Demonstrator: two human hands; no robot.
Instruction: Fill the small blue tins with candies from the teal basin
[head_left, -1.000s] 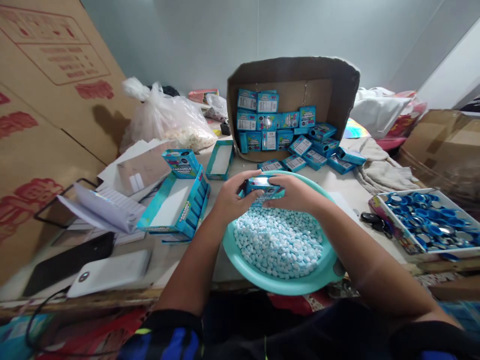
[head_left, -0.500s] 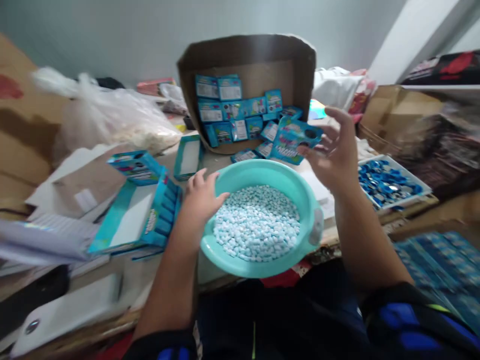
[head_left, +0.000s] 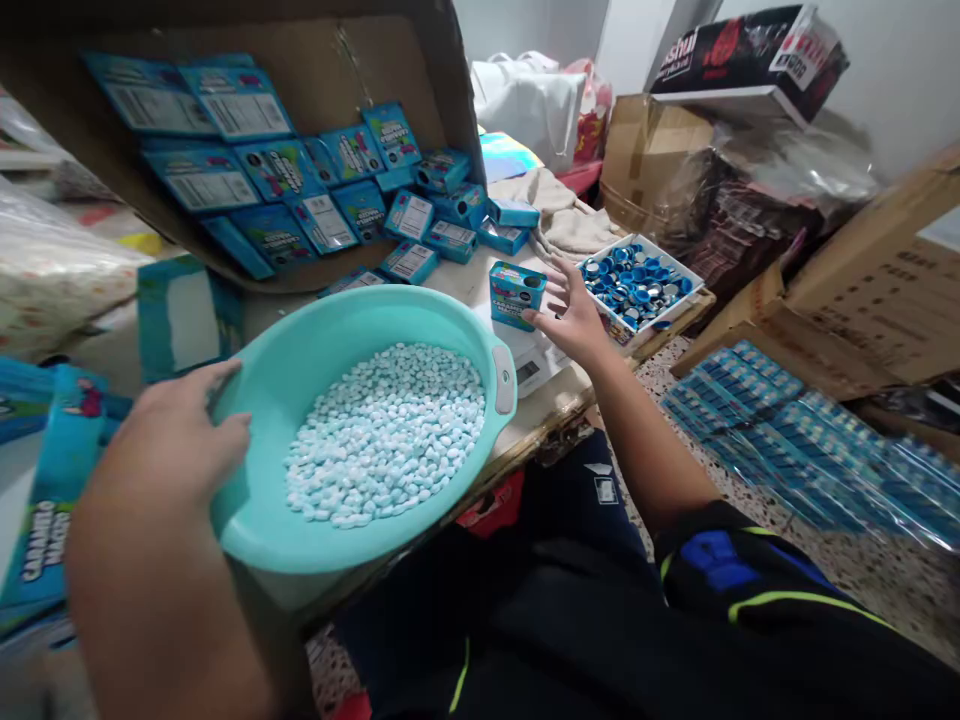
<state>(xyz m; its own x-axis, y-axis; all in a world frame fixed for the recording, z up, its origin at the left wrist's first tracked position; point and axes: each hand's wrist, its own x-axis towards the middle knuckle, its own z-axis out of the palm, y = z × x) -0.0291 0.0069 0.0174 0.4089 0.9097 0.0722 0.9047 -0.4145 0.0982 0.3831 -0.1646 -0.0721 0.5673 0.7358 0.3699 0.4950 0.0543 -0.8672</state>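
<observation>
A turquoise plastic basin holds a mass of small pale-blue candies. At its left rim, my left hand has thumb and fingers apart, the thumb over the inner wall. Beyond the basin's right side, my right hand holds a small blue candy box by its right edge, thumb in front. The box is upright at a white scale with a small display; whether it touches the scale is hard to tell. More blue boxes are stacked in and in front of a cardboard carton.
A white tray of blue caps lies right of my right hand. Open blue display boxes stand at the left. Wrapped blue packs lie on the floor at right, near cardboard boxes. The table edge runs below the basin.
The view has swung right and closer. My right hand has brought the candy box down from before the carton to the scale. My left hand stays by the basin's left rim.
</observation>
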